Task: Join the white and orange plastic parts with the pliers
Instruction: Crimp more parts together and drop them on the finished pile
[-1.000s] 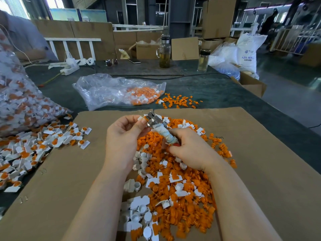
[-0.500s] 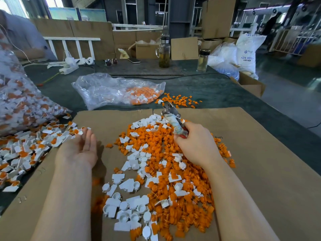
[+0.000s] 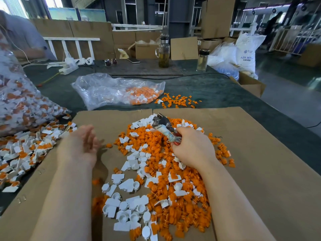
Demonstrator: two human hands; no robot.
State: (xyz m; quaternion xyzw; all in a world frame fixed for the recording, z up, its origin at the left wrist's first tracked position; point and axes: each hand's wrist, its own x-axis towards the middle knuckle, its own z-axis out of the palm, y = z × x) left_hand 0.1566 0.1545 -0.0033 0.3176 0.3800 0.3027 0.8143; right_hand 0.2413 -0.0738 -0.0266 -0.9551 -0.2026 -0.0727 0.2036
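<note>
A heap of loose orange parts [image 3: 175, 186] and white parts [image 3: 126, 185] covers the middle of a brown cardboard sheet [image 3: 260, 162]. My right hand [image 3: 192, 148] rests on the heap and grips the pliers [image 3: 164, 126], whose metal jaws point up and away over the pile's far edge. My left hand [image 3: 81, 145] hovers blurred over the cardboard left of the heap, palm open, fingers apart, holding nothing. A pile of joined white-and-orange pieces [image 3: 26, 150] lies further left.
A large clear bag of joined pieces [image 3: 19, 101] stands at the far left. A half-empty plastic bag [image 3: 111, 89] and scattered orange parts [image 3: 177, 101] lie beyond the cardboard. Two bottles [image 3: 164, 53], a power strip [image 3: 68, 68] and cardboard boxes [image 3: 250, 84] sit further back.
My left hand left the pliers' jaws, swung out to the joined pile at the left, then came slightly back toward the heap, empty. My right hand with the pliers stayed over the heap.
</note>
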